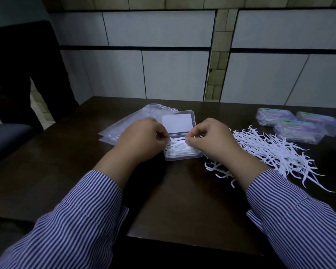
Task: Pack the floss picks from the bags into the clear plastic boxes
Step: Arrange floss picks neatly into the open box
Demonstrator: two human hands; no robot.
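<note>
Both hands, left (144, 138) and right (211, 138), pinch floss picks (179, 147) inside the open clear box (182, 157) mid-surface; filled closed boxes (299, 130) sit toward the far right corner.

counter (182, 200): dark wood, smooth, faint sheen
box (182, 155): clear hard plastic, glossy
picks (275, 150): white plastic, matt
bags (132, 121): thin clear plastic film, shiny, creased
sleeves (81, 216): striped woven cloth, matt
closed boxes (299, 127): clear plastic, glossy, printed labels
wall (163, 55): pale smooth tiles
</note>
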